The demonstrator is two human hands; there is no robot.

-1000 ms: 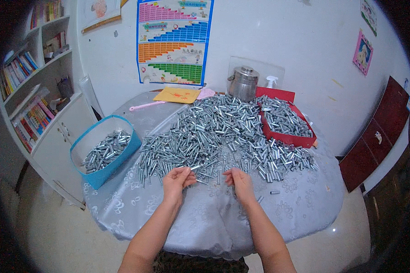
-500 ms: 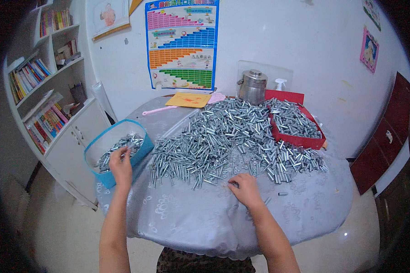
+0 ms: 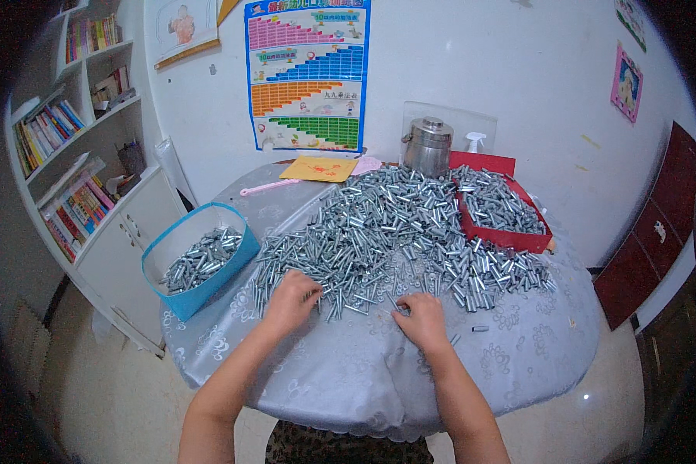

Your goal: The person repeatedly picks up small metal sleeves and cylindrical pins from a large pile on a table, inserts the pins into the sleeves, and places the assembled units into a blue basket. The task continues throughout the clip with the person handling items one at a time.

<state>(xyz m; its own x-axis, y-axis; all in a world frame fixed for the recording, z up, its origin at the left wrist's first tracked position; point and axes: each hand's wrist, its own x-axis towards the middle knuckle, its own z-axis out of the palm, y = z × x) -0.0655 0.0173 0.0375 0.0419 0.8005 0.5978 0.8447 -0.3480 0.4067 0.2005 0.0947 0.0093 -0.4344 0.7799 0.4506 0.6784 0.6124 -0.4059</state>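
A large heap of grey metal bolts (image 3: 317,255) and short metal tubes (image 3: 483,274) covers the table, with small nuts or rings (image 3: 400,278) between them at the front. My left hand (image 3: 288,301) is at the heap's front left edge, fingers pinched beside the bolts; what they hold is hidden. My right hand (image 3: 423,319) rests at the front middle with thumb and fingers closed. A thin metal piece sticks out from its fingertips, too small to name surely. To the left, a blue fabric box (image 3: 243,251) holds many metal pieces.
A red box (image 3: 510,241) full of metal tubes stands at the right of the heap. Behind are a steel canister (image 3: 428,147), a spray bottle (image 3: 475,142), a yellow envelope (image 3: 317,169) and a pink-handled item (image 3: 269,188). One loose tube (image 3: 480,329) lies near the front right.
My left hand has moved right, from above the blue box to the bolts at the heap's edge. My right hand stays nearly in place, and a metal piece now shows at its fingertips.
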